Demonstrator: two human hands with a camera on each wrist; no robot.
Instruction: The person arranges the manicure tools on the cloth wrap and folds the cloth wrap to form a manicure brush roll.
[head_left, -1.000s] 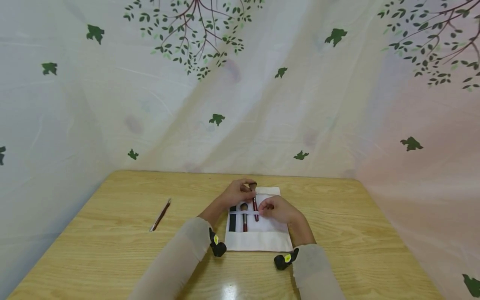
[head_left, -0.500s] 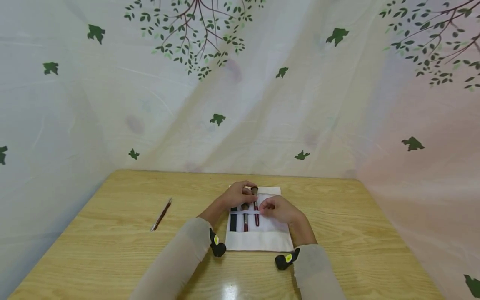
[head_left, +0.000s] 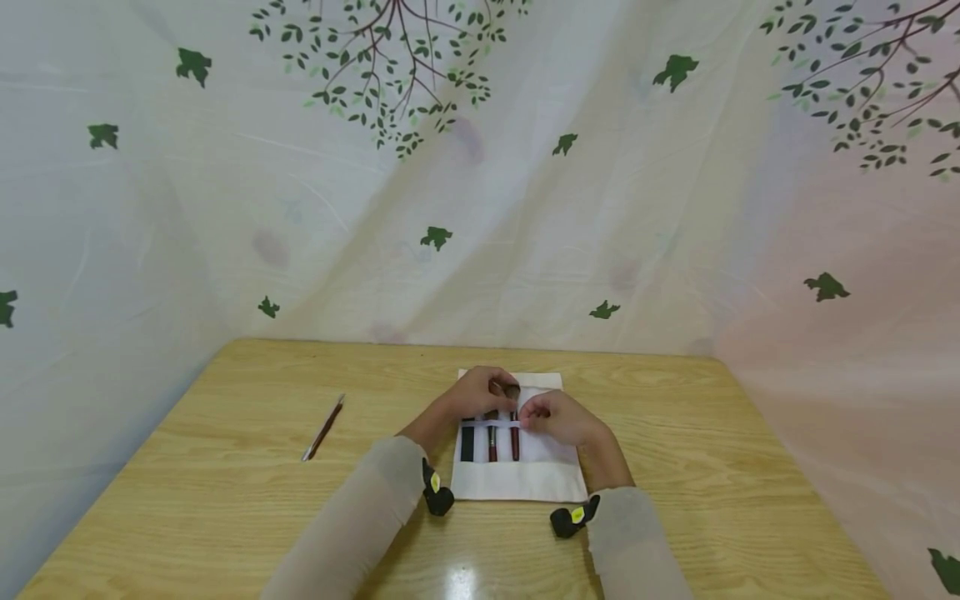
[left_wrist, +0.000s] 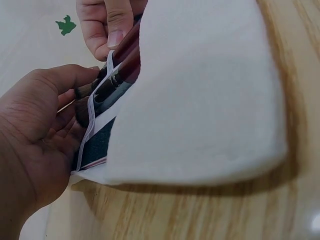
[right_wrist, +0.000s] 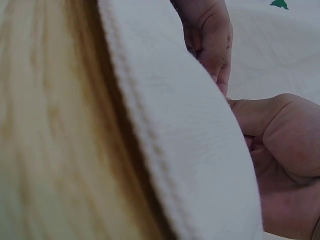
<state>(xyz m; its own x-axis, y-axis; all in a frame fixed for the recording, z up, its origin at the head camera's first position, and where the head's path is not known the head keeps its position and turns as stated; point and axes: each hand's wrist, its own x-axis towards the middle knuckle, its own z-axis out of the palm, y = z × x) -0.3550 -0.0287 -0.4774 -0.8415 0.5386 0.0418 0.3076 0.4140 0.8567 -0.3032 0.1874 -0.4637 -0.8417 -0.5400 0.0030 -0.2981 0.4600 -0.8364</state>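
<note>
A white fabric brush roll lies unfolded on the table. My left hand pinches a makeup brush near its bristle end. The dark red handle runs under the elastic band towards the roll's bottom pocket. My right hand pinches that band just right of the handle. A second makeup brush sits under the band to the left, beside a flat black strip. In the right wrist view, the roll's front flap hides the brushes and my right fingertips.
A slim brown stick with a pale tip, its kind unclear, lies apart on the left of the wooden table. Behind the table hangs a pale curtain printed with leaves and branches.
My left hand has slid the brush down towards me through the band, so its handle end now reaches the bottom pocket's edge. The right hand stays in place.
</note>
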